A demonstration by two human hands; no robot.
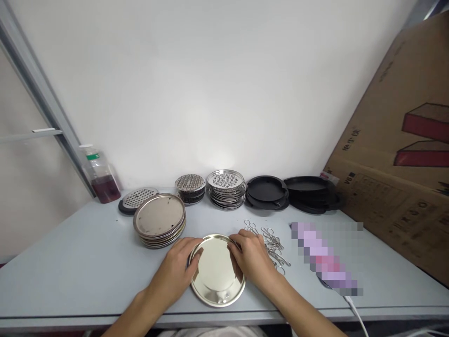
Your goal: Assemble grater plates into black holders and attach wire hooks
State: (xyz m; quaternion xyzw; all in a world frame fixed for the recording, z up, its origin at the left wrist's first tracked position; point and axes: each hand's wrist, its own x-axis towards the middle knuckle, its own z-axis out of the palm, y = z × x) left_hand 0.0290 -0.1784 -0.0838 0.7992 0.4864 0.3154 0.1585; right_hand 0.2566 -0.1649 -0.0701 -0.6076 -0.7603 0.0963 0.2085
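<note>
A shiny round metal tray (pixel 218 274) with a raised rim is at the front edge of the table, its surface mirror-like. My left hand (pixel 178 262) grips its rim from the left, thumb on the inner side. On the upper right, my right hand (pixel 252 252) has its fingers closed over the same rim; some fingertips are hidden. Just beyond my right hand lie several small wire pieces (pixel 277 245) with looped ends, in a loose pile. Behind my left hand stands a stack of similar round trays (pixel 159 217), the top one duller.
Along the wall are perforated metal discs (pixel 226 180), a smaller perforated stack (pixel 190 183), a black-rimmed perforated plate (pixel 140 199), black round pans (pixel 267 189) and more black pans (pixel 310 187). A bottle (pixel 103 180) stands left, a cardboard box (pixel 396 187) right. A blurred item (pixel 324 260) has a cable.
</note>
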